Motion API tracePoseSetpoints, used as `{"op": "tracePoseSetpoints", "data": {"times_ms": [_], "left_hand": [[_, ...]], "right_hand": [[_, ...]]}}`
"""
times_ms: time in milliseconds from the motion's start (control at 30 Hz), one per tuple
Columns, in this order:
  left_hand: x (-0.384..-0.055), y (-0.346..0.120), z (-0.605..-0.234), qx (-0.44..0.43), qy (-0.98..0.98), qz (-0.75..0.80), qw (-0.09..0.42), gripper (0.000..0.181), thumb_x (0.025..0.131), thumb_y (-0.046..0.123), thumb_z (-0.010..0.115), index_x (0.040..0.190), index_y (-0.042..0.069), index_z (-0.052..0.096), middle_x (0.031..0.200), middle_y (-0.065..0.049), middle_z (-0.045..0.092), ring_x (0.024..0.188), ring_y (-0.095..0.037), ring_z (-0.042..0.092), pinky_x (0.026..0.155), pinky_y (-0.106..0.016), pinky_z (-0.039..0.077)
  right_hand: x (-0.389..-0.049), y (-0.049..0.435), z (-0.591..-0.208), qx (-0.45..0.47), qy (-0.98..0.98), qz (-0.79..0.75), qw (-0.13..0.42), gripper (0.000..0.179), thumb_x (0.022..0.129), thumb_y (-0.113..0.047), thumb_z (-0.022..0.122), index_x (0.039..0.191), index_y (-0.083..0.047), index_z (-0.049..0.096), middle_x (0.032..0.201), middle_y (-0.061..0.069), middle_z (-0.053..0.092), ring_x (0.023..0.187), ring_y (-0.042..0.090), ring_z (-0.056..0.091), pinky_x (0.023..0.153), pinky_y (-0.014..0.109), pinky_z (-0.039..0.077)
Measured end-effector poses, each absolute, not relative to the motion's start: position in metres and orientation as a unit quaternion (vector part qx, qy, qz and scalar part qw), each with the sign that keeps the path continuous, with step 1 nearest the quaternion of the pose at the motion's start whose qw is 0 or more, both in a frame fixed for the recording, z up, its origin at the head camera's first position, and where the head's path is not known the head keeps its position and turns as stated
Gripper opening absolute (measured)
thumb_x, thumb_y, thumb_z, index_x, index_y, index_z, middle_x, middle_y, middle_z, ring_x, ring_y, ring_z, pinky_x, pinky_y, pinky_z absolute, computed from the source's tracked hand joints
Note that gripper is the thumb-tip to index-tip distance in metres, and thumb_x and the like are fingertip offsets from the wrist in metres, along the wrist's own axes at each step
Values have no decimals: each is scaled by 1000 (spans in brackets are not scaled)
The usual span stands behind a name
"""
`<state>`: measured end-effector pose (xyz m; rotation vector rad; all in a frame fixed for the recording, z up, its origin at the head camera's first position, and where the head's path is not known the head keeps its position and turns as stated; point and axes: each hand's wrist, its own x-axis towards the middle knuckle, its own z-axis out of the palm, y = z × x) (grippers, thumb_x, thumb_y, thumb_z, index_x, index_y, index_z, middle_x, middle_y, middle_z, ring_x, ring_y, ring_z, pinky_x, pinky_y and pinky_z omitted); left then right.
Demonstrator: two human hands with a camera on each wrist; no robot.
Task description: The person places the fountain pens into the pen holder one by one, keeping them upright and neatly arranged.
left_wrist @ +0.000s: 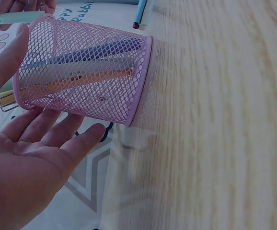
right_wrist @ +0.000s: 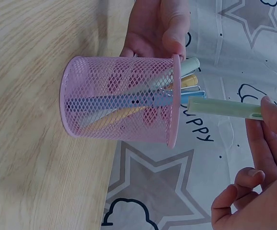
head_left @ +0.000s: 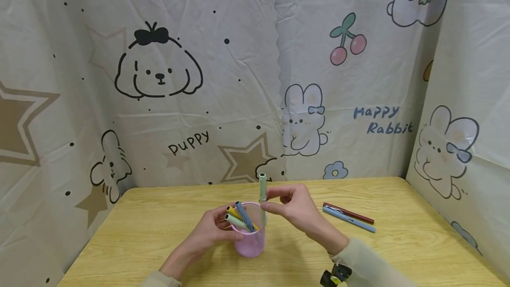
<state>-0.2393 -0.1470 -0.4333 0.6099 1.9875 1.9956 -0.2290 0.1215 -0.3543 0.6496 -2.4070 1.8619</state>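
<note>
A pink mesh pen cup (head_left: 250, 245) stands upright on the wooden table. My left hand (head_left: 209, 229) holds it near the rim, the thumb on the near side and fingers around the back. Inside lean a blue pen (head_left: 244, 215), a yellow pen (head_left: 230, 210) and a pale green pen (head_left: 235, 221). Between thumb and fingertips my right hand (head_left: 296, 209) pinches another light green pen (right_wrist: 222, 107). That pen is held upright, its lower end right at the cup's mouth in the right wrist view.
To the right on the table (head_left: 159, 216) lie a dark red pen (head_left: 350, 214) and a light blue pen (head_left: 348, 219), side by side. A printed curtain (head_left: 239, 101) hangs behind the table's back edge and along both sides.
</note>
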Motion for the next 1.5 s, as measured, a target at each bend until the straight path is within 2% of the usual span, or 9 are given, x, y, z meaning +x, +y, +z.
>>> {"op": "tracePoseSetpoints", "data": {"times_ms": [100,333,600,767,933,1100,1267,1500], "left_hand": [[-239,-147,-433,211,682,688,132,80,87,3,87,154,-7,46,135,-19,66,121,-29,66,97,-32,57],[-238,-146,-431,215,678,689,137,79,87,3,86,154,-6,46,136,-19,65,122,-30,66,98,-32,57],[-238,-145,-432,220,676,690,135,77,87,2,86,153,-6,48,137,-19,65,122,-30,66,98,-33,57],[-238,-145,-431,211,679,689,139,76,87,3,86,153,-5,49,136,-18,66,120,-29,67,95,-33,58],[-238,-145,-430,210,680,689,139,78,87,4,87,154,-5,47,138,-18,65,123,-30,66,98,-33,57],[-238,-145,-431,212,674,695,137,79,86,2,87,153,-7,47,139,-20,64,124,-31,65,100,-33,56],[-238,-146,-431,209,677,692,135,81,85,2,88,154,-7,46,140,-20,64,125,-31,65,101,-32,55],[-237,-146,-430,208,681,690,134,82,86,4,88,154,-8,45,141,-21,63,124,-31,65,98,-31,56]], "right_hand": [[-231,118,-355,218,-772,597,16,21,88,-13,86,106,-3,82,110,6,79,107,22,66,90,33,51],[-235,110,-359,244,-769,591,15,18,88,-10,85,104,-3,83,104,7,79,87,16,62,72,24,46],[-237,105,-367,264,-760,594,3,23,90,-10,83,109,3,80,105,14,78,97,19,67,78,25,50],[-239,103,-375,266,-762,590,-3,23,90,-11,83,110,1,81,104,9,79,95,16,66,76,25,49],[-240,102,-381,264,-768,584,-6,22,90,-11,84,109,-2,82,102,5,80,93,18,66,73,24,47],[-239,100,-384,259,-772,580,-6,21,89,-12,85,108,-3,82,102,5,80,85,18,63,69,23,43],[-239,101,-387,260,-779,571,-6,20,88,-12,85,106,-3,82,98,3,80,73,18,53,64,22,38],[-240,102,-390,252,-794,554,-6,21,88,-14,86,106,-3,82,96,0,80,73,13,51,64,23,36]]}}
